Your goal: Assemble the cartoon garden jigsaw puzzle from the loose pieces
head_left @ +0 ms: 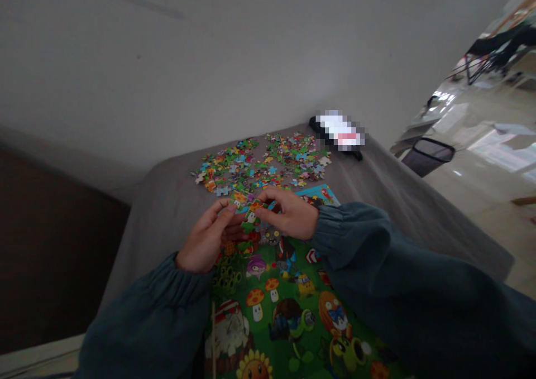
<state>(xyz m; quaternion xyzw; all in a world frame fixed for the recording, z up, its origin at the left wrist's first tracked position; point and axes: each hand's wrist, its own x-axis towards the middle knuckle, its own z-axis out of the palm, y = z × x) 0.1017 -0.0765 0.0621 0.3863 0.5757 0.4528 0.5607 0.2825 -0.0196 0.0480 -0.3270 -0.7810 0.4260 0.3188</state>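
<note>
Item: green printed panel point(288, 306), cartoon plants and mushrooms; lying nearest, between the forearms. Its busy colours are probably matching the pieces too closely; a dropped piece could be blending in and going unnoticed.

Item: sleeves, two, dark blue-green, gathered cuffs. The left sleeve point(146, 317) is hanging loose, as is the right sleeve point(389, 256). Risk: loose fabric could be dragging small parts along during a wide reach.

Item: left hand point(205, 236), fingers pinching. Item: right hand point(291, 214), fingers pinching from the other side. Both are gripping the held puzzle pieces point(250, 220) above the panel's far end. Whether these are forming one joined cluster or separate parts, one cannot tell. Risk: uneven pressure could be bending a tab or popping a join apart.

Item: blue-edged printed sheet point(329, 194), lying just beyond the right hand, partly hidden by it. Risk: a wrist could be nudging it.

Item: loose puzzle pieces point(272, 170), many, lying scattered on the grey cloth point(167, 195). Risk: overlap is likely hiding some; a tug on the cloth could be shifting all.

Item: bright-screened device point(341, 132), blurred, resting beside the scatter, near the wall point(251, 61).
</note>
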